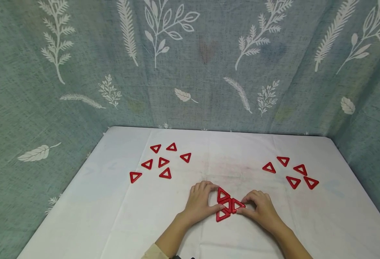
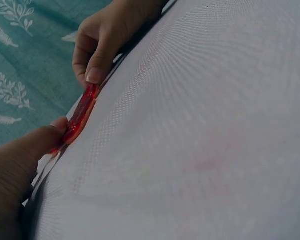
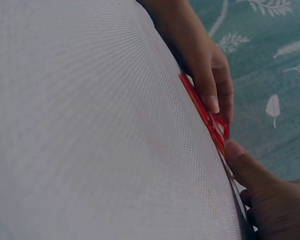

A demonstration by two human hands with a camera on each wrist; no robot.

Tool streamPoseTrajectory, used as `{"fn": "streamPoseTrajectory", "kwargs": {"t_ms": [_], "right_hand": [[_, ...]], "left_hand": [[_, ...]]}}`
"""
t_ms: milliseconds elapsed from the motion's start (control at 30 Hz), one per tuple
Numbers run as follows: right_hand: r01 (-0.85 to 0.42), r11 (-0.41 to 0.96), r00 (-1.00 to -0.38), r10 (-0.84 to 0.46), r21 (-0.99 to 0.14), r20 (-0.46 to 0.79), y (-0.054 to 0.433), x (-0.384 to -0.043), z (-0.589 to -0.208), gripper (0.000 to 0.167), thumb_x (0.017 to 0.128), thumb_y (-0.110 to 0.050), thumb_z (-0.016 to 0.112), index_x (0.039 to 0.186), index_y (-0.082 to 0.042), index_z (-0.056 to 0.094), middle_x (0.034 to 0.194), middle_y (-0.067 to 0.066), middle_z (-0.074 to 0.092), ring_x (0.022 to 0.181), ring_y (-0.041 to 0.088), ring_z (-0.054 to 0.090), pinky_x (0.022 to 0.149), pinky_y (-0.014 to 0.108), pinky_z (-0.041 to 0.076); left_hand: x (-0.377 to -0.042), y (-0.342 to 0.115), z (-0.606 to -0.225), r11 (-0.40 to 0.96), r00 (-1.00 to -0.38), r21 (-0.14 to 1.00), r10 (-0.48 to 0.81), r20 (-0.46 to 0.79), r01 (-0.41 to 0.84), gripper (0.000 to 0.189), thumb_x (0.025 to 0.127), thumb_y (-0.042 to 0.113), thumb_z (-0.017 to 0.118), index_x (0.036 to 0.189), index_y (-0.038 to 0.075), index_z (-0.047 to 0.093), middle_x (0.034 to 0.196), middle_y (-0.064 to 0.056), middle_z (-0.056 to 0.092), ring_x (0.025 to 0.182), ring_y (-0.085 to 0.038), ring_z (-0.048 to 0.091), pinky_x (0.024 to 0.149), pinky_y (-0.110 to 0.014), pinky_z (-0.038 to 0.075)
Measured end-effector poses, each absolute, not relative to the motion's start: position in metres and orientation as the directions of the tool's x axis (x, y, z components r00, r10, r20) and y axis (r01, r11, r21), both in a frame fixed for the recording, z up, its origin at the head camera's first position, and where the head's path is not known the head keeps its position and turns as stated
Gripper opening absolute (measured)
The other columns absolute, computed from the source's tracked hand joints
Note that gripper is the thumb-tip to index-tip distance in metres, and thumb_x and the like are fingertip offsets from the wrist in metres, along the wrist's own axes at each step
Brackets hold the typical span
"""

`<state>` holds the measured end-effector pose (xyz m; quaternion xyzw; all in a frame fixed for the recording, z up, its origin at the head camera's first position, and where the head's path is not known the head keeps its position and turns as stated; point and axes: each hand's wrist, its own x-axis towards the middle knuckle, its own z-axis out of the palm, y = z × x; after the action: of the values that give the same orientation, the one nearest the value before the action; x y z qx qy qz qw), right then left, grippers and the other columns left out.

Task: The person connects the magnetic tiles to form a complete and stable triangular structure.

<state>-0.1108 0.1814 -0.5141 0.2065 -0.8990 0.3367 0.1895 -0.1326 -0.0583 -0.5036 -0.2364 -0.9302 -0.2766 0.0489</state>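
Observation:
Several red triangle frames lie joined flat in front of me: an upper triangle (image 1: 218, 196), a middle triangle (image 1: 230, 205), a lower triangle (image 1: 217, 216) and a right triangle (image 1: 233, 205). From the left, my left hand (image 1: 197, 203) holds the group, index finger at the upper triangle's corner and thumb over the middle one. My right hand (image 1: 262, 210) pinches the right triangle by its outer tip, its flat side against the middle triangle. In the left wrist view the red pieces (image 2: 81, 112) appear edge-on between both hands; the right wrist view shows them likewise.
Loose red triangles (image 1: 163, 162) are scattered at the back left of the white-covered table (image 1: 164, 230). Another loose set of red triangles (image 1: 293, 182) lies at the back right. A patterned grey-green curtain (image 1: 190, 79) hangs behind and beside the table.

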Motion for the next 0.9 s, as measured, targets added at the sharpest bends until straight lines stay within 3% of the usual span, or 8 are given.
{"fn": "streamPoseTrajectory", "kwargs": {"t_ms": [300,633,900], "right_hand": [[-0.515,0.684,-0.829,-0.243,-0.517,0.504,0.1818,-0.1112,-0.5161,0.032,0.058,-0.029,0.087,0.077,-0.022,0.062,0.077,-0.017,0.057,0.074,0.002,0.047,0.069,0.028,0.032],[-0.535,0.647,-0.824,-0.257,-0.544,0.506,0.18,-0.1106,-0.5154,0.033,0.059,-0.024,0.088,0.084,-0.02,0.066,0.083,-0.017,0.06,0.077,0.002,0.052,0.072,0.03,0.038],[-0.58,0.521,-0.805,-0.254,-0.626,0.536,0.1723,-0.1084,-0.5142,0.031,0.064,-0.015,0.086,0.09,-0.014,0.069,0.085,-0.009,0.061,0.072,0.003,0.05,0.065,0.019,0.04]], "left_hand": [[-0.1334,-0.0577,-0.5034,0.71,-0.886,0.533,0.403,0.229,0.46,0.06,0.074,0.048,0.075,0.119,0.018,0.05,0.111,0.003,0.049,0.104,-0.014,0.042,0.092,-0.035,0.032],[-0.1332,-0.0593,-0.5073,0.685,-0.856,0.513,0.417,0.305,0.517,0.032,0.075,0.047,0.075,0.095,0.023,0.067,0.11,0.004,0.051,0.105,-0.015,0.045,0.092,-0.039,0.033],[-0.1346,-0.0605,-0.5072,0.673,-0.839,0.502,0.424,0.342,0.544,0.016,0.081,0.037,0.072,0.091,0.024,0.071,0.11,0.004,0.054,0.103,-0.014,0.047,0.09,-0.037,0.034]]}}
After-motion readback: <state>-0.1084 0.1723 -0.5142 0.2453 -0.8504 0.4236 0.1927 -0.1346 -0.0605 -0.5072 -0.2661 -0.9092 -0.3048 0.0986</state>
